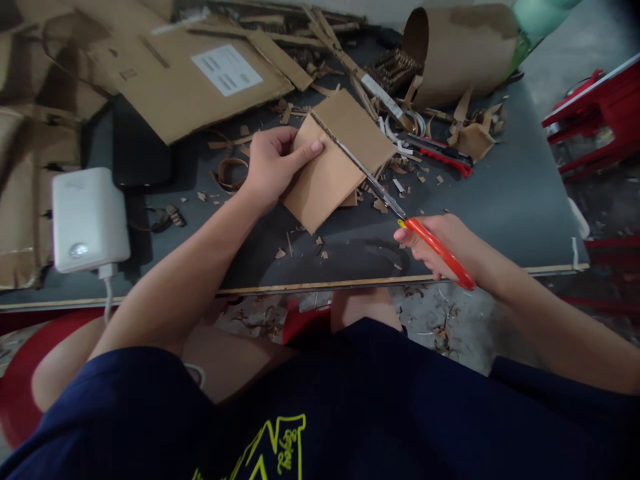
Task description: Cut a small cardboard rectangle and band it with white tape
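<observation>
My left hand (280, 160) grips a piece of cardboard (325, 177) by its left side, thumb on top and fingers underneath. A cut line runs across the piece from its upper left edge toward the right. In my right hand (440, 240) is a pair of scissors (390, 200) with orange-red handles, its blades lying along that line at the right edge. The blades look nearly closed. Small cardboard scraps lie around the piece on the dark table (500, 220).
A utility knife (445, 157) with a red handle lies right of the cardboard. Behind are a flattened box (190, 87), cardboard strips and a cardboard tube (465, 50). At left stand a white power bank (90, 220) with a cable and a dark phone-like slab (140, 147).
</observation>
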Motion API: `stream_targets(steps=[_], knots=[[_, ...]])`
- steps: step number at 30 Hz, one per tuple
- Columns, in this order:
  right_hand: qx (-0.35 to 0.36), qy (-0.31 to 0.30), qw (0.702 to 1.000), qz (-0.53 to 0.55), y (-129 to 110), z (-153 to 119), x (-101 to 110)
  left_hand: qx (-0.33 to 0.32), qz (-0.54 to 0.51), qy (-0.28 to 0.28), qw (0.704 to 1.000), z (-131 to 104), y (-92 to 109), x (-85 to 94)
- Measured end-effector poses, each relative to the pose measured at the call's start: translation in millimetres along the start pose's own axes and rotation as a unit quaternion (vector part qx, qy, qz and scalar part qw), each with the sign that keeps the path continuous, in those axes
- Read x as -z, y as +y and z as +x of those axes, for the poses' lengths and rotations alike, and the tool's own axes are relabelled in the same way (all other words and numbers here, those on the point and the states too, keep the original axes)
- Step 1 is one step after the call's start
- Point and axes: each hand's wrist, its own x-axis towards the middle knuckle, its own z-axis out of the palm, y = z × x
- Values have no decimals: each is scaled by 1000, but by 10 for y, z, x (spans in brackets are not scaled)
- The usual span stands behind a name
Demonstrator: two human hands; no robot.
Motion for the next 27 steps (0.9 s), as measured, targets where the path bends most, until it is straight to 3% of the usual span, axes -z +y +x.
stream_targets(steps=[8, 14, 27], knots=[[13, 35, 996, -75, -76, -26, 0, -15, 3, -9, 1000, -39, 107, 20], [59, 3, 991, -118, -50, -8, 7, -46, 11, -56, 997, -87, 71, -5], [-12, 23, 990, -138, -266, 33, -7, -50, 45, -55, 996, -101, 67, 1]])
